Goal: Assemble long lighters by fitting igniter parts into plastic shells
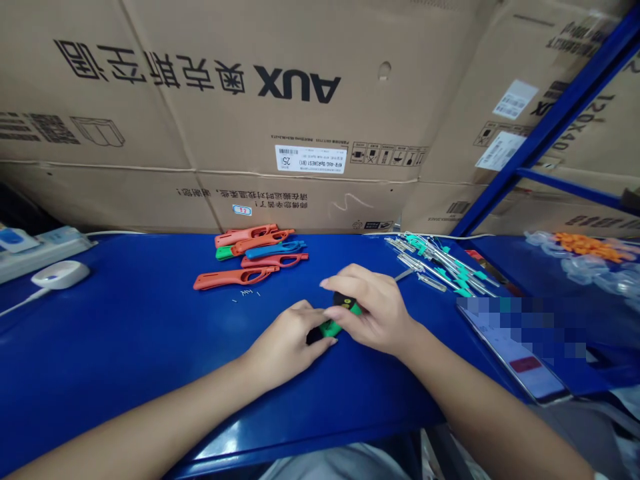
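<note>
Near the middle of the blue table, my right hand (375, 310) is closed around the black and green handle of what looks like a screwdriver (344, 301). A thin metal shaft shows beyond that hand, toward the upper right. Close against it, my left hand (293, 337) has its thumb and fingers closed on a green piece (330, 328). Fingers cover most of this piece, and I cannot tell whether it belongs to the same handle. Several tiny screws (246, 292) lie beyond my left hand, near an orange lighter casing (235, 277).
More orange, blue (275, 250) and green casings are piled at the back. Metal rods with teal parts (450, 263) lie back right, by a phone (525, 360). Orange pieces (593, 247) sit farther right. A power strip (45, 253) stands left; cardboard (200, 133) walls the back.
</note>
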Available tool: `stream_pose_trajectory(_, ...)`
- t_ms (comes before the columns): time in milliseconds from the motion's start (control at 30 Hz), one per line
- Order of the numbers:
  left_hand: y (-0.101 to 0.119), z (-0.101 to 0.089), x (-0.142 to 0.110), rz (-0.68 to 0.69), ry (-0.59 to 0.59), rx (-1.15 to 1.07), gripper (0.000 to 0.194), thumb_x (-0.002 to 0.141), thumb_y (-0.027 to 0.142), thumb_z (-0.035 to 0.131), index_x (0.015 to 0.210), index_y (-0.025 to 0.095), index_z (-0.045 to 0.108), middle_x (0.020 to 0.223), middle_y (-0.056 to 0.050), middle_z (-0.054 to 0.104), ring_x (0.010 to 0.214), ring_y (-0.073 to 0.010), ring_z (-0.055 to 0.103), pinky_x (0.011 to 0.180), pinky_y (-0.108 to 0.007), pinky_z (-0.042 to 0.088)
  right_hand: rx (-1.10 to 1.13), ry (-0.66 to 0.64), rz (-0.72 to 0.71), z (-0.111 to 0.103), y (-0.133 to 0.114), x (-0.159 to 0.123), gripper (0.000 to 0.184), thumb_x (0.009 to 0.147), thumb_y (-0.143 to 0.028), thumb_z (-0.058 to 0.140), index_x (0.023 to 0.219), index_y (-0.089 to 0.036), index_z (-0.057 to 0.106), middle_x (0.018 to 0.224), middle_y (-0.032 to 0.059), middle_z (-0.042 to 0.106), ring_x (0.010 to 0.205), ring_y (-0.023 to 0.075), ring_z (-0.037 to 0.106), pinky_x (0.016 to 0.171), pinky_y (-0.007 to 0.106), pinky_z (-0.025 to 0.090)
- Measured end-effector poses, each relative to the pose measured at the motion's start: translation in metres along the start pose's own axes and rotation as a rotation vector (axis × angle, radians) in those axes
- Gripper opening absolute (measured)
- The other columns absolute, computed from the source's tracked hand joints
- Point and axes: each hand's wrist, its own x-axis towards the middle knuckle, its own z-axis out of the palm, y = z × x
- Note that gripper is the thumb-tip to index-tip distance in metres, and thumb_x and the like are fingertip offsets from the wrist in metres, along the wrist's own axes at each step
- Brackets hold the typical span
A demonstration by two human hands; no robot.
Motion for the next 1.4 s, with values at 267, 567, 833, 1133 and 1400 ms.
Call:
stream_pose_trajectory(267, -0.001, 0.002, 0.000, -0.022, -0.004, -0.025, 0.014, 0.089, 0.022, 0.068, 0.102, 0.021, 0.072, 0.097, -0.005, 0.075, 0.093, -0.0242, 0.067, 0.083, -0.036, 0.053, 0.110, -0.054, 0.132, -0.003, -0.003, 0.003, 0.015, 0.093, -0.024, 0.064, 0.108, -0.020, 0.064, 0.087, 0.0025, 0.068, 0.071, 0.0118, 0.062, 0.061, 0.023, 0.048)
stream_pose_trajectory(567, 0.003, 0.000, 0.001, -0.020, -0.004, -0.028, 0.013, 0.089, 0.022, 0.067, 0.101, 0.022, 0.073, 0.100, -0.005, 0.075, 0.098, -0.0246, 0.067, 0.090, -0.038, 0.052, 0.385, -0.199, 0.185, -0.005, -0.004, 0.003, 0.034, 0.102, -0.020, 0.039, 0.133, -0.021, 0.052, 0.112, 0.0073, 0.069, 0.095, 0.0142, 0.067, 0.079, 0.026, 0.055)
stream_pose_trajectory(833, 0.005, 0.006, 0.003, -0.033, 0.024, -0.016, 0.016, 0.088, 0.019, 0.063, 0.101, 0.019, 0.072, 0.094, -0.006, 0.074, 0.093, -0.0250, 0.068, 0.084, -0.036, 0.055, 0.118, 0.004, 0.120, 0.008, -0.009, -0.002, 0.019, 0.094, -0.021, 0.060, 0.113, -0.022, 0.061, 0.086, 0.0022, 0.069, 0.073, 0.0133, 0.064, 0.067, 0.025, 0.051)
stream_pose_trajectory(1133, 0.012, -0.018, 0.011, -0.066, -0.107, 0.268, 0.032, 0.083, 0.015, 0.064, 0.115, 0.020, 0.067, 0.100, -0.008, 0.073, 0.093, -0.0258, 0.067, 0.085, -0.035, 0.053, 0.568, 0.309, 0.677, 0.004, 0.009, 0.009, 0.018, 0.092, -0.038, 0.063, 0.104, -0.025, 0.058, 0.080, -0.0031, 0.065, 0.045, 0.0064, 0.050, 0.043, 0.020, 0.044)
stream_pose_trajectory(1400, -0.006, -0.053, 0.053, -0.100, -0.254, 0.527, 0.021, 0.069, 0.015, 0.064, 0.088, 0.018, 0.071, 0.092, -0.006, 0.067, 0.078, -0.0222, 0.068, 0.066, -0.029, 0.051, 1.161, 0.743, 1.304, -0.004, 0.058, 0.006, 0.020, 0.077, -0.022, 0.073, 0.077, -0.020, 0.053, 0.063, -0.0029, 0.065, 0.043, 0.0068, 0.052, 0.051, 0.021, 0.059)
